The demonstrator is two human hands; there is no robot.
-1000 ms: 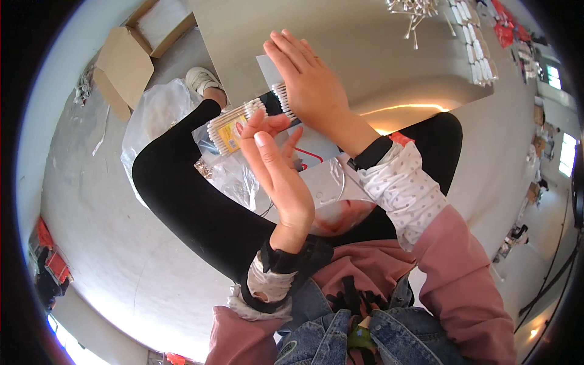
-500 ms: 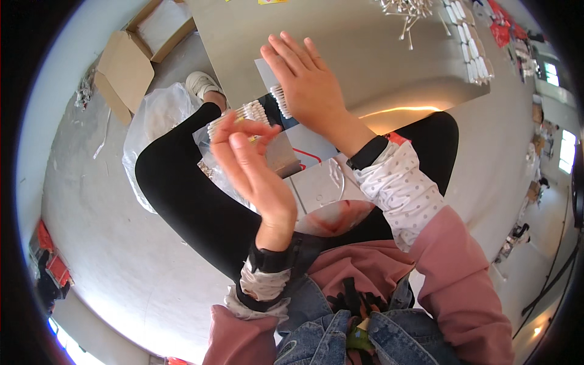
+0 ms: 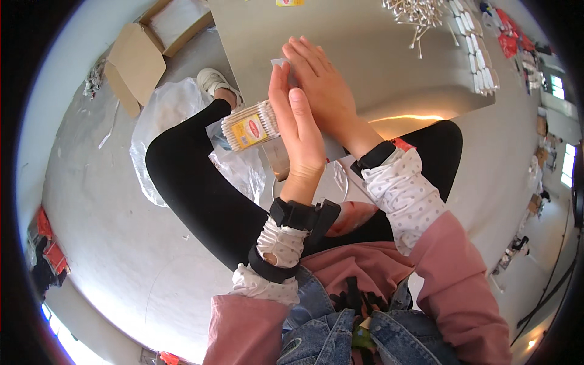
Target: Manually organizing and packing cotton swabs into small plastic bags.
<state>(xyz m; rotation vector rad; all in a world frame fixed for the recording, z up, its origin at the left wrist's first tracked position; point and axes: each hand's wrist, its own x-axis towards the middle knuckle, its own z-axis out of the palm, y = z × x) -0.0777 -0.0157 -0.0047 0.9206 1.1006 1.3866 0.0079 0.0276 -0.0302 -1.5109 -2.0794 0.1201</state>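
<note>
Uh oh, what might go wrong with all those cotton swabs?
The yellow-labelled swab pack seems to stick out past the left edge of the table, right beside the left hand, so a nudge might tip it off. The white bundles sit near the right edge; a bump might knock some down. The loose pile has swabs poking out, which might roll.
</note>
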